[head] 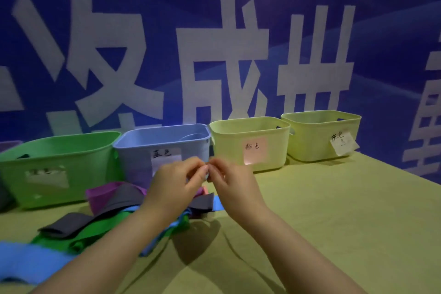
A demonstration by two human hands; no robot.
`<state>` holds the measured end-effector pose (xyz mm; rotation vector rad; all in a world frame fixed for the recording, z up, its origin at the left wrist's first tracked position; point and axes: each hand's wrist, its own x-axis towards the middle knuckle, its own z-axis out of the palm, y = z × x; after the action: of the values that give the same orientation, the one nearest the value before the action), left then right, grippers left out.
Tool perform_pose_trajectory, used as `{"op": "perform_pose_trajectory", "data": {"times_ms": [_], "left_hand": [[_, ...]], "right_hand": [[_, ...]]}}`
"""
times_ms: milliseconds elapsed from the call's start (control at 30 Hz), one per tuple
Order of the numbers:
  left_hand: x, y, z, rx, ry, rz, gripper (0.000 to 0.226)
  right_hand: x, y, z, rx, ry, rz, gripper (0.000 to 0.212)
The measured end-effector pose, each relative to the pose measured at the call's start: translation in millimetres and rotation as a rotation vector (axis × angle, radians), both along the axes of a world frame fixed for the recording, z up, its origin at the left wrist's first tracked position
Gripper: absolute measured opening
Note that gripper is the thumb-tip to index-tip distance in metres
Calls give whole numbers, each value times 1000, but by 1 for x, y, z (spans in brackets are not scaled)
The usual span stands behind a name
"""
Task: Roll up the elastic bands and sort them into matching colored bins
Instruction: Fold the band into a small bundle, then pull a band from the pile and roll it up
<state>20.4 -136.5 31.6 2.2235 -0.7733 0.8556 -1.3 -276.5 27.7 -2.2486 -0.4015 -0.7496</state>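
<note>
Left hand (pixel 177 181) and right hand (pixel 230 182) pinch a small band (pixel 207 173) at frame centre. Rolling step, apparently; colour unclear. Next: tighten roll, confirm colour.

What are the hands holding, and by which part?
The left hand and right hand pinch a small bluish thing between their fingertips; what it is, or which part, cannot be told.

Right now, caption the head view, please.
Left hand and right hand pinch a small item above the band pile.
</note>
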Motion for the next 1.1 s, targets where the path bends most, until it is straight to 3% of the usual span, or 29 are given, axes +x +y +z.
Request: {"op": "perform_pose_trajectory", "data": {"times_ms": [133,267,600,833,967,1100], "left_hand": [[-27,48,-7,-18,-1,63,28],[-45,88,-9,-77,12,153,37],[-52,129,-16,-196,43,273,22],[-34,128,-40,-134,157,272,30],[-23,122,-42,-47,215,276,8],[-12,112,-46,34,234,253,12]], "right_hand": [[-17,50,-6,-24,5,66,35],[-26,96,-7,-32,0,120,42],[-27,148,-1,-42,12,166,24],[-7,141,-23,-120,85,153,23],[10,132,-28,-173,138,94,22],[31,116,-27,-317,189,13,23]]}}
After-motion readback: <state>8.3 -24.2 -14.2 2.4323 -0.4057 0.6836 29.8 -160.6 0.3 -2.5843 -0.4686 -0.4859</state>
